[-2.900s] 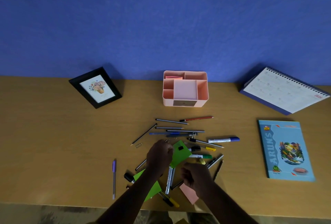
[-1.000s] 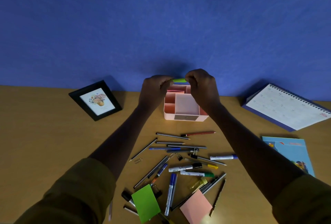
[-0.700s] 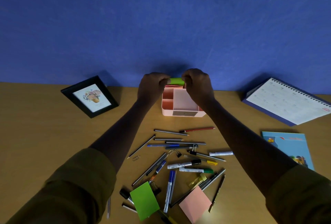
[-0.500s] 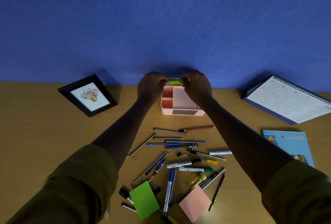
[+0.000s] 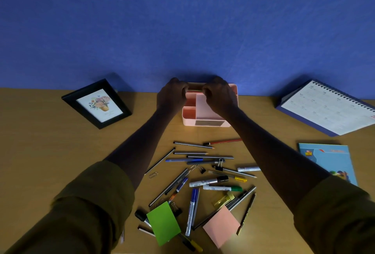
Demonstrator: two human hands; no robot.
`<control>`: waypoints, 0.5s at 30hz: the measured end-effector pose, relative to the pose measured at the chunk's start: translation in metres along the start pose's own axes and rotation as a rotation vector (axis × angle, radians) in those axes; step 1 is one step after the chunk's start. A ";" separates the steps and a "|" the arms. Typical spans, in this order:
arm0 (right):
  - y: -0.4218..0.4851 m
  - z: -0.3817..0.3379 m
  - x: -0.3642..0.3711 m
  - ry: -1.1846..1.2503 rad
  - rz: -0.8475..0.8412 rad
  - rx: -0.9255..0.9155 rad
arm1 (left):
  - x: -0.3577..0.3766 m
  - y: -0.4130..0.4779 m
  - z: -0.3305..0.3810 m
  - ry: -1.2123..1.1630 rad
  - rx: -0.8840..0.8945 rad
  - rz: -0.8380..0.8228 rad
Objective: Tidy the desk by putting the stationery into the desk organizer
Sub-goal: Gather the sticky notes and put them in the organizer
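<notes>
Honestly barely started. Organizer (image 5: 203, 120) sits at the far edge of the table (image 5: 40, 152), against the wall. Both hands are over its back-left compartment: left hand (image 5: 172, 96) and right hand (image 5: 220, 96) have fingers curled, each grip pinching one end of a thin green pad (image 5: 194, 90) seen edge-on at rim height. Can't tell if it's seated or hanging above the slot. No pens or pencils show standing in the organizer; the hands hide most of the back row.

Left to do, judging by the pile on the near half of the table: grey pencils (image 5: 192, 145), red pencil (image 5: 223, 141), blue pen (image 5: 182, 160), blue marker (image 5: 191, 211), black-capped marker (image 5: 209, 181), green-capped marker (image 5: 222, 188), yellow tube (image 5: 223, 200), binder clips (image 5: 220, 163), paper clip (image 5: 153, 175), second green pad (image 5: 163, 223) and pink pad (image 5: 221, 226) near the front edge. All loose, many overlapping, well apart from the organizer.

Photo frame (image 5: 97, 103), calendar (image 5: 328, 107) and notebook (image 5: 328, 162) flank the work area; probably stay put.

Estimate: one item going in, nearly everything else pending. Next call: release the pad once it's down, then feed the long items into the compartments
</notes>
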State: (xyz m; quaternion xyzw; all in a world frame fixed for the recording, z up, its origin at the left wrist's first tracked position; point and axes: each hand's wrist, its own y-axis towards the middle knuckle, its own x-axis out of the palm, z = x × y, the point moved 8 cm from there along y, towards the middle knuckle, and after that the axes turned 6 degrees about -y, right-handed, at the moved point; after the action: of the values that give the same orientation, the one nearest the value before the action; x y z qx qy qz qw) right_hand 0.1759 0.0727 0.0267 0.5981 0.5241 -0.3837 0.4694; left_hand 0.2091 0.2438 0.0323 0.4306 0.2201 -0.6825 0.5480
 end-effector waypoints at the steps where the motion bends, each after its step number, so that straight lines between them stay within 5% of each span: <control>1: -0.001 -0.001 -0.003 0.016 0.016 0.002 | -0.004 -0.002 0.001 -0.031 -0.019 0.021; 9: -0.064 -0.022 -0.037 0.279 0.113 0.175 | -0.035 -0.078 -0.010 -0.263 -0.228 0.158; 15: -0.161 -0.056 -0.012 0.536 -0.114 0.228 | -0.027 -0.200 -0.046 -0.392 -0.522 0.079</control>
State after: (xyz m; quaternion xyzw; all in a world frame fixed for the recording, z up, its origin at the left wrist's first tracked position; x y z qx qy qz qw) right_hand 0.0133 0.1249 0.0269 0.6967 0.6156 -0.2942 0.2216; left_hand 0.0386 0.3547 -0.0040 0.1443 0.2610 -0.6511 0.6979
